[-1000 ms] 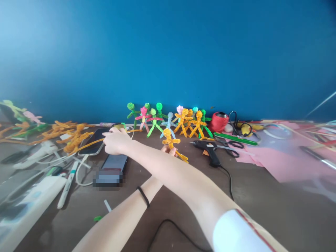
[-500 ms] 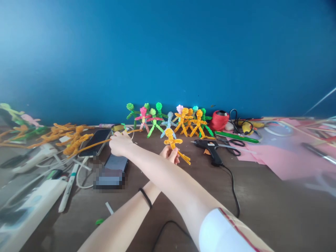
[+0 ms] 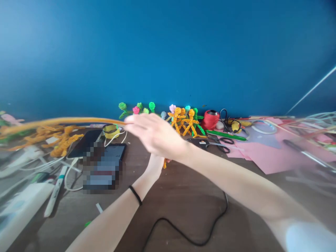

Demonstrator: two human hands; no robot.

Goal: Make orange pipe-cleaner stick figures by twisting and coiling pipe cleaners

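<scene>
My right hand (image 3: 159, 134) pinches the end of a long orange pipe cleaner (image 3: 78, 120), which stretches off to the left, blurred by motion. Behind and below it, my left hand (image 3: 156, 162) is mostly covered by the right one. Only a small orange end of the pipe-cleaner figure (image 3: 165, 163) shows beside my left hand; its head and arms are hidden. Against the blue wall stand finished pipe-cleaner figures: orange ones (image 3: 191, 120), a green one (image 3: 122, 106) and a pink-headed one (image 3: 135, 110), some partly behind my right hand.
Left on the table are two phones (image 3: 119, 151), a marker (image 3: 54, 199), a white power strip (image 3: 28, 206) and more orange figures (image 3: 63, 140). To the right lie a glue gun (image 3: 196, 142) with its black cable (image 3: 178, 229), a red roll (image 3: 210, 120) and pink paper (image 3: 265, 154).
My right hand has swung rightward from over the phones to in front of my left hand, pulling the orange pipe cleaner along. The figure in my left hand is now mostly covered.
</scene>
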